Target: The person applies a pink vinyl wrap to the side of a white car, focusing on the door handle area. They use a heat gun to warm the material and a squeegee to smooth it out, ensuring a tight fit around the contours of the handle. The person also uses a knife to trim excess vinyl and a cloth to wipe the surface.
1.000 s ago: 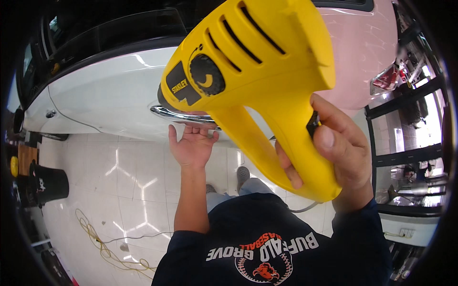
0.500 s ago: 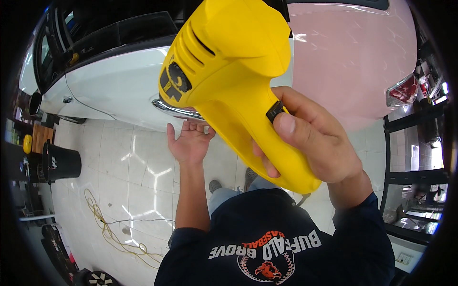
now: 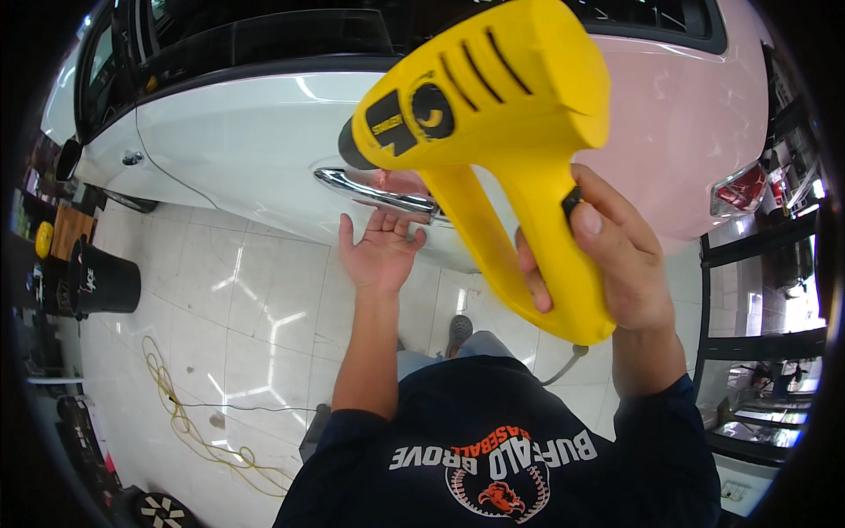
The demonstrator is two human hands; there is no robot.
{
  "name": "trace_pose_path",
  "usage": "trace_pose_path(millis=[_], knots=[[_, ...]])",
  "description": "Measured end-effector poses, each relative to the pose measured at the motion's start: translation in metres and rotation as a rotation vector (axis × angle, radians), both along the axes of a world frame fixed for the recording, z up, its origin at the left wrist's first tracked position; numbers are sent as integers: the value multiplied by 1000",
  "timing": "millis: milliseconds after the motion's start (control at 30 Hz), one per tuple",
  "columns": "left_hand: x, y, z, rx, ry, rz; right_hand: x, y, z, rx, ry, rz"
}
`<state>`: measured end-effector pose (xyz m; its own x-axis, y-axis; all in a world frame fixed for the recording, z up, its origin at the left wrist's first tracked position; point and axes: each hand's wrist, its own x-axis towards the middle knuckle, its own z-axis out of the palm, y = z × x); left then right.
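My right hand (image 3: 620, 255) is wrapped round the grip of a yellow heat gun (image 3: 519, 88), its thumb beside the black switch. The gun's dark nozzle points left and down, over the chrome door handle (image 3: 365, 187) of a white car door (image 3: 246, 128). Just below that handle is my left hand (image 3: 380, 257), palm up and empty, with its fingers stretched toward the chrome. Whether the fingertips touch the handle, I cannot tell. The gun covers part of the door behind it.
To the right the car's rear panel (image 3: 669, 132) is pink, with a red tail light (image 3: 739, 189). A grey cord (image 3: 563, 365) leaves the gun's grip. On the tiled floor lie a yellow cable (image 3: 180, 418) and a black bucket (image 3: 107, 277). Dark shelving (image 3: 748, 348) stands at right.
The heat gun has turned so its nozzle points more to the left, and it has shifted right in view. More of the chrome handle shows. My left hand remains open below it.
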<state>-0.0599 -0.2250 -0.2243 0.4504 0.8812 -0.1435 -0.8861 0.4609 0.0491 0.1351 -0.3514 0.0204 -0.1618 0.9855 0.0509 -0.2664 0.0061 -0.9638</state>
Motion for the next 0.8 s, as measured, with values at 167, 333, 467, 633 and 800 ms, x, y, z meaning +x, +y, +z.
trace_pose_path(millis=[167, 333, 467, 633, 800], knots=[[-3, 2, 8, -47, 55, -30, -9, -9, -2, 33, 2, -54], [-6, 5, 7, -81, 69, -51, -30, -11, -2, 30, -25, -81], [-6, 6, -1, -50, 28, -87, -51, -12, -3, 4, -54, -153], [-2, 6, -11, -47, -33, -102, -68, -13, -7, 14, -61, -200], [1, 5, -9, -56, -14, -101, -72, -18, -9, 68, -73, -249]])
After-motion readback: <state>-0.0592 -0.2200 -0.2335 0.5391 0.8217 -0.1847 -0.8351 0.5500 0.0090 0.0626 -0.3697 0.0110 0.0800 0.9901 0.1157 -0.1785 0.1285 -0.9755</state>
